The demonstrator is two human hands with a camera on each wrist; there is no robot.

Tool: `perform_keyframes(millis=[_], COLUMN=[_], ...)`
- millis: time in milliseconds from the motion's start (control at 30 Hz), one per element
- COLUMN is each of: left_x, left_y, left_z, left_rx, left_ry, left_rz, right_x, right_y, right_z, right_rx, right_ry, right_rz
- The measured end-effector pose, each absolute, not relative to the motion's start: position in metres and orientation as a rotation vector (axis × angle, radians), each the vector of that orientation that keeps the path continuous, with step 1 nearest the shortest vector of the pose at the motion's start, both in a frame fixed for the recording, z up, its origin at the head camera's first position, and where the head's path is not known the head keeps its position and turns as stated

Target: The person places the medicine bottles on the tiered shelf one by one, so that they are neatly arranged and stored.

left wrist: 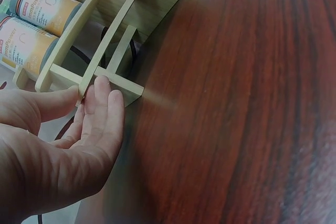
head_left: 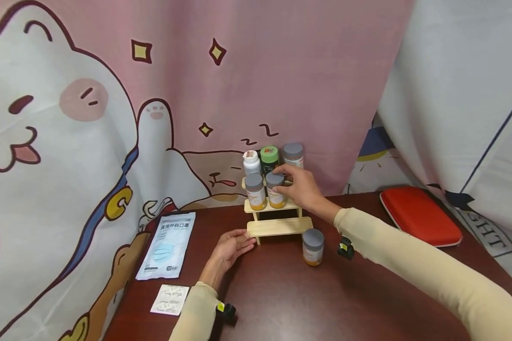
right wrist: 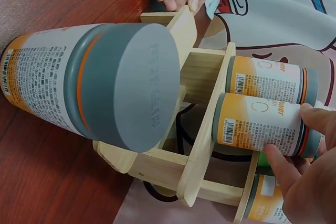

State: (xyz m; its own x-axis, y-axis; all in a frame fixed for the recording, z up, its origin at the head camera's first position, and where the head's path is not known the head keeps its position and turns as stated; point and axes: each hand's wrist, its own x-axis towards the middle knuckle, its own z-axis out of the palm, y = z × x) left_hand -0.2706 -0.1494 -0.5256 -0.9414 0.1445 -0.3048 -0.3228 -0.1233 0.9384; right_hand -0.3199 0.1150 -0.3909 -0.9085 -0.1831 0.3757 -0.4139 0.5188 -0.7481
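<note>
A three-step wooden rack [head_left: 279, 227] stands on the table. My right hand [head_left: 300, 187] holds a grey-lidded supplement jar [right wrist: 257, 125] by its upper part, thumb and fingers on either side. This jar is upright on the middle step, close beside a matching jar [head_left: 255, 192]. With thumb and fingertips, my left hand [left wrist: 68, 140] pinches the left end of the rack's lowest step. Another grey-lidded jar [head_left: 313, 247] stands on the table by the rack's front right corner. Behind, on the top step, are a white bottle [head_left: 251, 163], a green-lidded bottle [head_left: 269, 157] and one more grey-lidded jar [head_left: 293, 154].
To the left lie a face mask packet [head_left: 166, 246] and a small white blister pack [head_left: 169, 299]. A red zip case [head_left: 420, 215] lies at the right back. A printed curtain [head_left: 303, 80] hangs right behind the rack. Dark brown tabletop [head_left: 281, 303] spreads in front.
</note>
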Motion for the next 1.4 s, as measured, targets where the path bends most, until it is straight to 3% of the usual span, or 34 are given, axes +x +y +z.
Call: perform_keyframes(millis=[500,833,1400], left_x=[-0.27,-0.271,-0.272], left_y=[-0.151,-0.148,-0.149], left_z=[-0.528,-0.528,-0.526], left_rx=[-0.201,-0.202,-0.216], left_ry=[1.861,1.843,1.85], left_rz=[2.156,2.152,2.143], right_x=[-0.315,-0.295,-0.257], right_y=[0.113,0.145,0.191], right_z=[-0.398,-0.399,-0.409], right_rx=[0.592,0.705,0.647], right_ry=[-2.491,-2.589,-2.647], right_rz=[1.274,1.321,1.314])
